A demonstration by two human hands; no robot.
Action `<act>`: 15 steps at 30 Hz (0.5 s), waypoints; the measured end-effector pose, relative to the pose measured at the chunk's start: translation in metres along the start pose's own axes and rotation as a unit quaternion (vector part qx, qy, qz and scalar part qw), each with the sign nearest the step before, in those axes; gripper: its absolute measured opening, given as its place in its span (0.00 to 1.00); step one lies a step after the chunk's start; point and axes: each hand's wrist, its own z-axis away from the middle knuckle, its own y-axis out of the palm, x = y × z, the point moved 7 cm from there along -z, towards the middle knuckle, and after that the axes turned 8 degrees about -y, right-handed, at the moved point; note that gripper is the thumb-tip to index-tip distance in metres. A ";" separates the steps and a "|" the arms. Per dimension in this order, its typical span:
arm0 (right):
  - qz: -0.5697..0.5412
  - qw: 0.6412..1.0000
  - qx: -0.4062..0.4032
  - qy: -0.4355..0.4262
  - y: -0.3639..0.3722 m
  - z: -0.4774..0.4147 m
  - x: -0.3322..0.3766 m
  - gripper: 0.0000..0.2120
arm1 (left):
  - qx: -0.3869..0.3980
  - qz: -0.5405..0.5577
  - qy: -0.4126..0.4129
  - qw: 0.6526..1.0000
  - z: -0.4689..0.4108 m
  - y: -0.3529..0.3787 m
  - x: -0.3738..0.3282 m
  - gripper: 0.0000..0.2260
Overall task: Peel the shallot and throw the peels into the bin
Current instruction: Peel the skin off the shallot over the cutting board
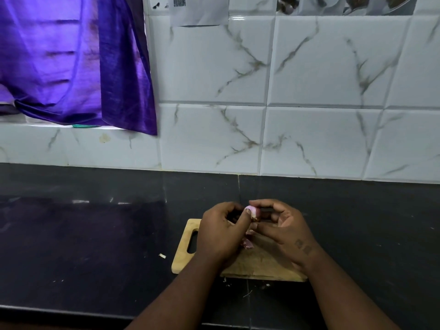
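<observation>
Mid-peel: shallot pinched btwn left hand & right hand, just above board. Peels on board. Next: strip rest, gather peels; bin not in view.

You worked on a matt, grained wooden board over a glossy black stone counter. Wall tiles were glazed, marble-veined. The purple curtain showed satin sheen. The shallot looked smooth.

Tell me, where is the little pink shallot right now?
In the head view, the shallot sits low and centre, pinched between the left hand and right hand, just above the far edge of the wooden cutting board.
</observation>
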 end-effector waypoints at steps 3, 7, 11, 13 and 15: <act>0.020 1.000 0.003 -0.016 0.000 0.000 0.002 0.21 | 0.013 0.024 -0.008 1.000 0.000 0.001 -0.001 0.08; 0.023 0.999 0.004 -0.029 -0.003 -0.001 0.000 0.22 | -0.013 0.007 -0.008 1.000 -0.001 -0.002 0.000 0.10; 0.030 0.999 -0.006 -0.037 -0.003 -0.002 0.002 0.21 | -0.006 0.022 0.002 1.000 0.000 0.000 -0.001 0.08; 0.026 0.999 -0.011 -0.035 -0.002 -0.002 0.003 0.20 | 0.001 0.031 0.004 0.999 0.000 0.001 -0.001 0.07; 0.029 0.999 -0.007 -0.035 -0.001 -0.002 0.004 0.19 | 0.003 0.030 0.001 1.000 0.000 0.001 0.000 0.07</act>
